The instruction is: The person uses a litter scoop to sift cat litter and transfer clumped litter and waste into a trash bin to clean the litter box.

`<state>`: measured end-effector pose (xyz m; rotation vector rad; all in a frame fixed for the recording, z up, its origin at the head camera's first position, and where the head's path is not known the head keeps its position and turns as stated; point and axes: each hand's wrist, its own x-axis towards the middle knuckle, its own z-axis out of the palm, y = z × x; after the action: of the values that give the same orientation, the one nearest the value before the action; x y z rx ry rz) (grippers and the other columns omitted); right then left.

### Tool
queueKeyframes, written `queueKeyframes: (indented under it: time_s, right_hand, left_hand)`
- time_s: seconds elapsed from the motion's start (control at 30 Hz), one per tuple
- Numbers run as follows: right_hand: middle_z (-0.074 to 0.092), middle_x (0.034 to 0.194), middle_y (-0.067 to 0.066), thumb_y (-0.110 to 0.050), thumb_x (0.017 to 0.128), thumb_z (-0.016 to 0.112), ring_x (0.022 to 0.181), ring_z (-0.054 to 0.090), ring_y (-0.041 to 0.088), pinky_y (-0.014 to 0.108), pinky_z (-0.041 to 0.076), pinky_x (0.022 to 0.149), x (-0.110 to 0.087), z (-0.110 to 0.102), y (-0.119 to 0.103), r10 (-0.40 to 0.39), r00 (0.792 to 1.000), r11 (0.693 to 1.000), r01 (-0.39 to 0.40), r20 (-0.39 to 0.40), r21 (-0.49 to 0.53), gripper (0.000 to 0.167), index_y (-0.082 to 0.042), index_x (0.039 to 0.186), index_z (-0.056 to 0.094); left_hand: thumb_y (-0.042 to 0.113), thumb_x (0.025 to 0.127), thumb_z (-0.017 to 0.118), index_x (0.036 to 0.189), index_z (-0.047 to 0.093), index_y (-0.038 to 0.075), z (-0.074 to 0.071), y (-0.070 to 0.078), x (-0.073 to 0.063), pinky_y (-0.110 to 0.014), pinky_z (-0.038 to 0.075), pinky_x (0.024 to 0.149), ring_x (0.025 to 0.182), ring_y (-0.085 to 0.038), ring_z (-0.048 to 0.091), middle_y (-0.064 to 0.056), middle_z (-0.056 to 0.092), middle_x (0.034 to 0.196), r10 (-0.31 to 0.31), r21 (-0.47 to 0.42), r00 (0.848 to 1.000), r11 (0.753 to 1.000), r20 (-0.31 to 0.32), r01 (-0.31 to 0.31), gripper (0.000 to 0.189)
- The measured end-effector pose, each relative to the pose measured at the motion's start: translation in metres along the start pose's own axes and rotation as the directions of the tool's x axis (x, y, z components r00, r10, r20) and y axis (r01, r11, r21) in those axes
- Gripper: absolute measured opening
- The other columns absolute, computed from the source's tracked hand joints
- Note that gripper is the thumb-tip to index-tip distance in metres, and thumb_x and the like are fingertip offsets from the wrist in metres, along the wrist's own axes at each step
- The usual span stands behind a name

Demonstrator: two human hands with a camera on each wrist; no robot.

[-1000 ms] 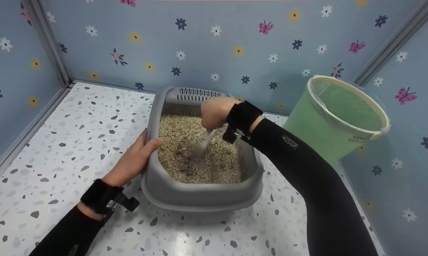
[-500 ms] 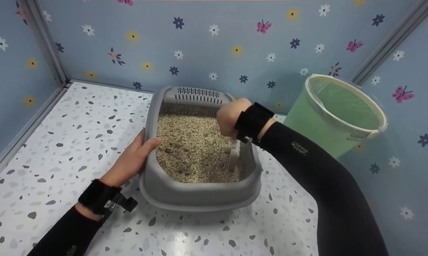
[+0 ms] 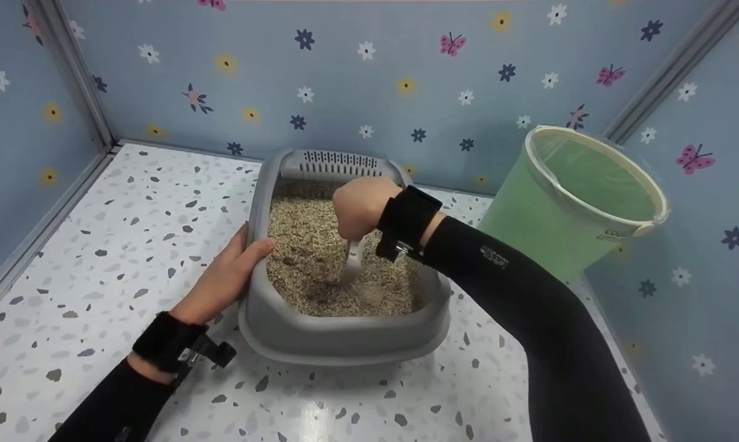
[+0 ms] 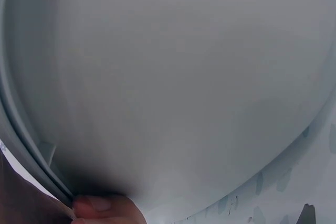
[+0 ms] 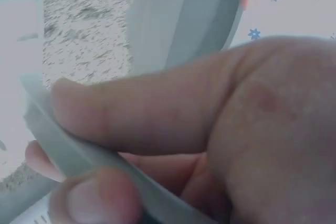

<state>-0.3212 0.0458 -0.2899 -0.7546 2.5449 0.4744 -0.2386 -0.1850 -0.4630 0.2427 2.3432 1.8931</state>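
Observation:
A grey litter box (image 3: 345, 337) full of grainy tan litter (image 3: 302, 224) stands on the speckled surface. My left hand (image 3: 231, 267) grips its left rim, thumb over the top and fingers outside; the left wrist view shows fingertips (image 4: 107, 209) tucked against the box's smooth outer wall (image 4: 178, 82). Above the litter, my right hand (image 3: 364, 205) holds a pale litter scoop (image 3: 353, 261) by its handle, the lower end sunk in the litter near darker clumps. In the right wrist view, thumb and fingers wrap the scoop's handle (image 5: 79, 153). The buried end is hidden.
To the right of the box is a green bin (image 3: 529, 227) with a cream rim and a clear plastic liner. A blue flower-patterned wall (image 3: 247, 55) rises close behind the box, with side panels left and right.
My right hand drew the scoop to the box's right side, then came back left toward the middle with it. My left hand keeps its grip on the rim.

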Motion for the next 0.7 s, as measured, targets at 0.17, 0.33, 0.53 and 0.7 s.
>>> queueKeyframes:
  time_s: [0.17,0.33,0.53,0.7]
  right_hand:
    - [0.032,0.066,-0.007,-0.015,0.099,0.064,0.060,0.028,0.013,0.031,0.028,0.054,-0.004,-0.005,0.007,0.000,1.000,0.999,0.001,-0.027,0.043,0.036,-0.022,0.068,0.045]
    - [0.038,0.065,-0.008,-0.009,0.086,0.062,0.060,0.035,0.013,0.032,0.036,0.052,-0.018,-0.010,0.024,0.098,0.995,0.994,-0.096,0.027,-0.053,0.030,-0.023,0.065,0.046]
    - [0.037,0.058,-0.008,-0.006,0.075,0.055,0.055,0.034,0.013,0.034,0.029,0.049,-0.026,-0.005,0.037,0.160,0.981,0.975,-0.140,0.106,-0.174,0.029,-0.024,0.055,0.045]
    - [0.029,0.061,-0.007,-0.005,0.078,0.054,0.057,0.026,0.014,0.034,0.024,0.051,-0.018,0.007,0.033,0.114,0.982,0.974,-0.081,0.147,-0.212,0.033,-0.024,0.056,0.037]
  left_hand:
    - [0.057,0.115,0.051,0.181,0.002,0.023,0.002,0.000,0.001,-0.070,0.023,0.131,0.165,-0.046,0.026,-0.023,0.013,0.183,-0.001,-0.003,1.000,1.000,0.007,0.001,0.089]
    - [0.063,0.113,0.052,0.181,0.003,0.023,0.001,0.001,0.002,-0.071,0.030,0.127,0.161,-0.047,0.033,-0.024,0.016,0.183,-0.010,0.000,1.000,1.000,0.008,0.010,0.093]
    - [0.060,0.114,0.052,0.181,0.003,0.024,0.000,0.001,0.001,-0.072,0.030,0.127,0.160,-0.047,0.033,-0.024,0.016,0.182,-0.008,0.008,1.000,1.000,0.002,0.008,0.091]
    - [0.058,0.115,0.052,0.181,0.005,0.026,0.000,0.000,0.000,-0.071,0.032,0.126,0.157,-0.045,0.038,-0.025,0.020,0.181,-0.004,0.001,1.000,1.000,-0.006,0.004,0.088]
